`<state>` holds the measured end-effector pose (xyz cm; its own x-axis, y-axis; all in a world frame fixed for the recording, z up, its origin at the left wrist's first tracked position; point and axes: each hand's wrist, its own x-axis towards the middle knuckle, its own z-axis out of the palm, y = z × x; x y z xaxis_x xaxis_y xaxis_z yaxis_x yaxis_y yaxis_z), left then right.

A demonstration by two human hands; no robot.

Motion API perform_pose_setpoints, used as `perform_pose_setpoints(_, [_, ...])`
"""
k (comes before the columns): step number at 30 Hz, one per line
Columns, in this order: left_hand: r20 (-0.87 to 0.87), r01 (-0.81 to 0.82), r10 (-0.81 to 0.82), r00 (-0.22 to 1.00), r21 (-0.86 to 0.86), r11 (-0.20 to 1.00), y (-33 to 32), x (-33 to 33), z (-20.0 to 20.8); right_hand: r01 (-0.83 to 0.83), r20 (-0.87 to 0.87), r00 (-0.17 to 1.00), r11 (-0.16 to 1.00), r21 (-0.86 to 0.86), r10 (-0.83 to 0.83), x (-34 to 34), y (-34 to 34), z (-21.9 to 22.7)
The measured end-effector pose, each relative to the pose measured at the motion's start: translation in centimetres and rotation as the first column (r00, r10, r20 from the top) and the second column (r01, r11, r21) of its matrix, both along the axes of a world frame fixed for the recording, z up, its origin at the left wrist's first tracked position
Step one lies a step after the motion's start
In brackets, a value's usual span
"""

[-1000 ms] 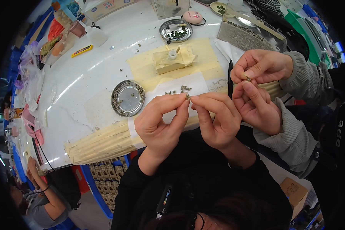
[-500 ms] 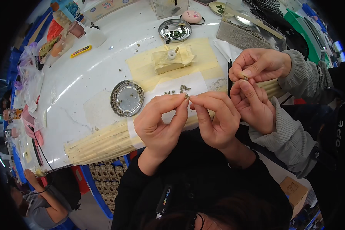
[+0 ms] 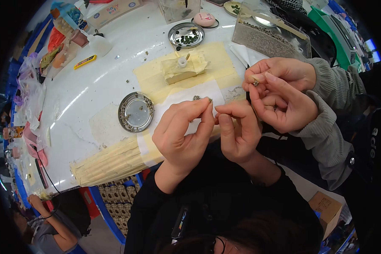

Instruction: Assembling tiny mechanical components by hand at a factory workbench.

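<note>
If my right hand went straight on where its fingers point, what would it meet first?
Most likely your left hand, close by on the left, though depth is unclear.

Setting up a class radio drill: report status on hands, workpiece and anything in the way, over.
Left hand pinching small metallic-looking piece. Right hand beside it, grip unclear. Co-worker's hand close on the right, not covering the piece.
</note>
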<state>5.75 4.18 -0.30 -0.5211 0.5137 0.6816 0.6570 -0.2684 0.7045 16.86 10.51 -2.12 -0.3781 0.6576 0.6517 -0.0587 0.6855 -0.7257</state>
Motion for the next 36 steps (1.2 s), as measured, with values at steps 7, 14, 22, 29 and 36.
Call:
perform_pose_setpoints(7, [0.037,0.123,-0.125,0.991,0.062,0.99,2.7,1.5,1.0,0.096,0.055,0.992,0.953,0.288,-0.116,1.5,1.3,-1.5])
perform_pose_setpoints(14, [0.093,0.121,-0.127,0.988,0.062,0.991,3.4,1.4,-0.2,0.106,0.041,0.993,0.986,0.126,-0.112,1.2,0.6,-2.3])
perform_pose_setpoints(22, [0.116,0.125,-0.13,0.985,0.054,0.991,3.4,1.4,-0.4,0.103,0.049,0.993,0.986,0.13,-0.11,1.2,0.5,-2.4])
perform_pose_setpoints(29, [0.128,0.137,-0.144,0.981,0.061,0.989,3.5,1.4,-0.4,0.114,0.046,0.991,0.982,0.148,-0.122,1.1,0.6,-2.2])
perform_pose_setpoints(36, [0.132,0.148,-0.156,0.979,0.073,0.986,3.5,1.4,-0.4,0.107,0.041,0.993,0.985,0.137,-0.113,1.2,0.4,-2.2])
